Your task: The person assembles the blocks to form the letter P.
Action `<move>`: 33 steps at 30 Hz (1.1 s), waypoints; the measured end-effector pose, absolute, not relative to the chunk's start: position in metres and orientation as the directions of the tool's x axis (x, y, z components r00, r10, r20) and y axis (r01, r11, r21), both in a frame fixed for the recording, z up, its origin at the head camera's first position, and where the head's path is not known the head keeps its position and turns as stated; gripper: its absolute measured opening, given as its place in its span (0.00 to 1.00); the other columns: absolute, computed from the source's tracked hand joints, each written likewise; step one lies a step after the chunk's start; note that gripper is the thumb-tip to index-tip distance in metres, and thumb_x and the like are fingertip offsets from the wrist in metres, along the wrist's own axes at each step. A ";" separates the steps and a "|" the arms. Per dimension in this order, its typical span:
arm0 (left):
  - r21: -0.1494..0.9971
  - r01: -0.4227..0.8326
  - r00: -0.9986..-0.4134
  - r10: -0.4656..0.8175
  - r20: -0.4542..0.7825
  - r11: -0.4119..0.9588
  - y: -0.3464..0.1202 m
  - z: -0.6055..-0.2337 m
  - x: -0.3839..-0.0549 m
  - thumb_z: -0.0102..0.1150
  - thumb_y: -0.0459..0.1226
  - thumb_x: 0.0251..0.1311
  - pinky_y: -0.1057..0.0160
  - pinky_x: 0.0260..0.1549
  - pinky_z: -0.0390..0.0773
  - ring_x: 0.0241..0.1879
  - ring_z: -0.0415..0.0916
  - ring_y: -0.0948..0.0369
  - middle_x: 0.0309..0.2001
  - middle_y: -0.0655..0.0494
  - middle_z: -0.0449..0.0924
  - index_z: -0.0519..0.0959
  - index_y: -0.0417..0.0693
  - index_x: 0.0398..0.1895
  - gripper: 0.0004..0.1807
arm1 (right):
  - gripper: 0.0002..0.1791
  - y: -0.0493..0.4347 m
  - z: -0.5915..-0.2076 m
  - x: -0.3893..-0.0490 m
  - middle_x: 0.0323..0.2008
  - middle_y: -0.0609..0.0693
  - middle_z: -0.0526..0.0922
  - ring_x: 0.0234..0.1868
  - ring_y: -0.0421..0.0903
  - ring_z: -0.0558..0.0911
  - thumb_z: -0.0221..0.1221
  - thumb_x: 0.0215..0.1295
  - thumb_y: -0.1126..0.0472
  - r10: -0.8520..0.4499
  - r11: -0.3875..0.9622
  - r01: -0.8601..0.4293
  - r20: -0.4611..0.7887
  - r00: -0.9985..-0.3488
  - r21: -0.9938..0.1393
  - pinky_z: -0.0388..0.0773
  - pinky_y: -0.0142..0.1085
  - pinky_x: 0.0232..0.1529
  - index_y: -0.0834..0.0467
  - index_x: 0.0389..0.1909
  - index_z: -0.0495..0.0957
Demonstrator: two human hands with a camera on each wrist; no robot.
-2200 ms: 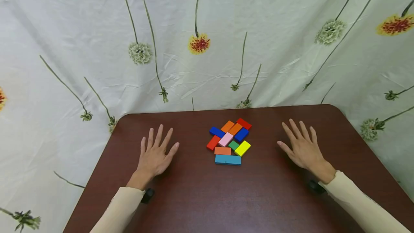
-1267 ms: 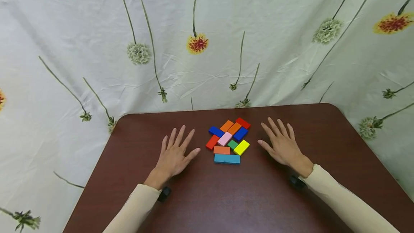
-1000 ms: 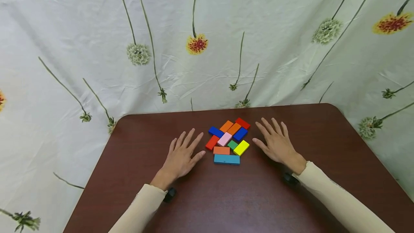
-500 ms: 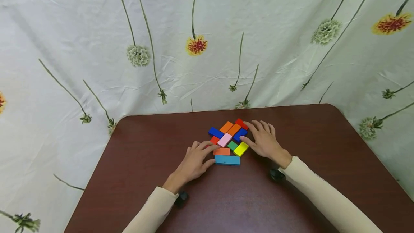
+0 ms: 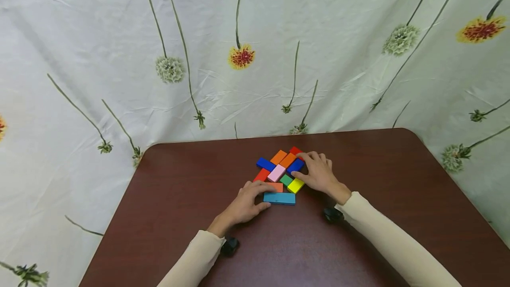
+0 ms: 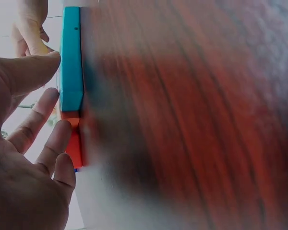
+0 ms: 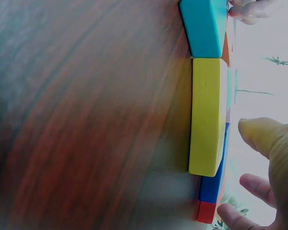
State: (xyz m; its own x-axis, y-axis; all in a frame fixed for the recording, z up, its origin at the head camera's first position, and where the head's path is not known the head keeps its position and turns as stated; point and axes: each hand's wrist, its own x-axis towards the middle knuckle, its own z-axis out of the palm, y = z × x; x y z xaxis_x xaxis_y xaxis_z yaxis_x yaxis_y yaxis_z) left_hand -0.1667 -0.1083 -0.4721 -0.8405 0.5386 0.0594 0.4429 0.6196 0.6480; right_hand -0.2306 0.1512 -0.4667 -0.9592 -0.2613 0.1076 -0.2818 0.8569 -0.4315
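Note:
Flat coloured wooden blocks lie close together on the table. My left hand (image 5: 248, 203) reaches over their near left side, fingers bent loosely above the front orange block (image 5: 277, 187). Its thumb is close to the light-blue block (image 5: 280, 198); in the left wrist view the thumb tip overlaps that block's edge (image 6: 72, 57), contact unclear. My right hand (image 5: 320, 176) hovers at the right side, its fingertips by the far red block (image 5: 295, 150) and right blue block (image 5: 295, 166). Its thumb is near the yellow block (image 5: 295, 185), apart from it in the right wrist view (image 7: 206, 115).
Amid the group lie a pink block (image 5: 276, 173), a green block (image 5: 286, 180), a left red block (image 5: 261, 175) and others. The dark brown table (image 5: 191, 172) has rounded far corners. Behind it hangs a white flower-printed cloth (image 5: 271, 92).
Both hands have come inward from the table's sides to the blocks, and their fingers have gone from spread to loosely bent. The blocks keep their arrangement.

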 end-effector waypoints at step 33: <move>0.615 0.475 -0.803 0.596 0.010 0.629 -0.093 -0.472 -0.165 0.67 0.37 0.62 0.56 0.46 0.61 0.56 0.68 0.55 0.62 0.56 0.78 0.77 0.58 0.64 0.26 | 0.30 0.144 -0.464 -0.231 0.56 0.63 0.75 0.55 0.61 0.69 0.67 0.61 0.43 -0.237 0.885 -0.248 0.077 -0.968 -0.395 0.62 0.56 0.52 0.54 0.61 0.78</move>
